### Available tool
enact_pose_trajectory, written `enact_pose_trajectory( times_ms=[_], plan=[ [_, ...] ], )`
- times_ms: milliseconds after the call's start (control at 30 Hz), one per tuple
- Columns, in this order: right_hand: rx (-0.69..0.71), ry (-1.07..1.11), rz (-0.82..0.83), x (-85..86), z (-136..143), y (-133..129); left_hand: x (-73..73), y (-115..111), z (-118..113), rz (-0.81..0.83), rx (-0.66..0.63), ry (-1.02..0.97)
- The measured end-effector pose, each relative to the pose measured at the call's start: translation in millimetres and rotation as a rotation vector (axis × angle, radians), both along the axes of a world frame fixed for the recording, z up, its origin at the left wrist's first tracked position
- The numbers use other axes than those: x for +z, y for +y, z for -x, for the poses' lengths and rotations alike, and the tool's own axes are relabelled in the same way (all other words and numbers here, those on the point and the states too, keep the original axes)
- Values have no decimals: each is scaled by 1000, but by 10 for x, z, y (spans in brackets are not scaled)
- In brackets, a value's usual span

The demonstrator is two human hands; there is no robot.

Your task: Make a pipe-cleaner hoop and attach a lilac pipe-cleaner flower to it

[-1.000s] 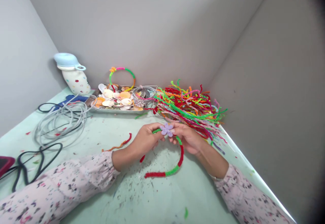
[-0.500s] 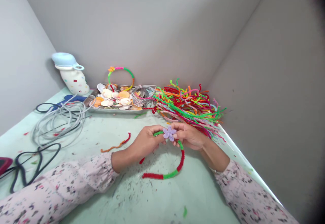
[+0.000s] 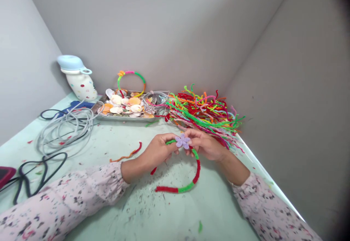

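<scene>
A purple fuzzy flower (image 3: 182, 141) sits on a curved headband (image 3: 197, 170) wrapped in red and green pipe cleaner. My left hand (image 3: 161, 150) pinches the green part of the band at the flower's left side. My right hand (image 3: 205, 144) is closed at the flower's right edge, thumb and fingers on the petals. Below the hands the band curves round, its red end pointing left just over the table. Part of the band is hidden behind my left hand, where only a red tip shows.
Behind my hands lie a metal tray (image 3: 128, 119) of seashells, with a finished-looking colourful hoop (image 3: 144, 84) on it, and a heap of pipe cleaners (image 3: 207, 115). Coiled grey wire (image 3: 43, 139), black cord (image 3: 43, 170) and a bottle (image 3: 80, 84) are at left. A loose orange-red pipe cleaner (image 3: 127, 156) is nearby.
The whole view has shifted slightly. My right fingers have moved a little at the flower's right side, and the flower has turned slightly; both hands keep their hold.
</scene>
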State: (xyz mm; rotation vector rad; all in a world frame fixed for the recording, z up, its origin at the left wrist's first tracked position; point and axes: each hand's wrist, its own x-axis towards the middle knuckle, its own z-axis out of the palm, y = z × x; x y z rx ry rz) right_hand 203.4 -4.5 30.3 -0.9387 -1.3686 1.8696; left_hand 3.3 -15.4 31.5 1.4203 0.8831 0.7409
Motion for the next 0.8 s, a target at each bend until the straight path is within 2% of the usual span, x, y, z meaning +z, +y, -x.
enact_pose_trajectory(
  times_ms=[167, 367, 633, 800],
  plan=[
    [27, -9, 29, 6, -5, 5, -7, -8, 1, -32, -18, 18],
    [73, -74, -21, -10, -50, 21, -43, -21, -4, -26, -31, 13],
    [123, -224, -197, 106, -47, 0, -58, -17, -7, 14, -38, 5],
    [89, -270, -242, 109, -12, -9, -65, -5, -4, 12, -21, 9]
  ],
)
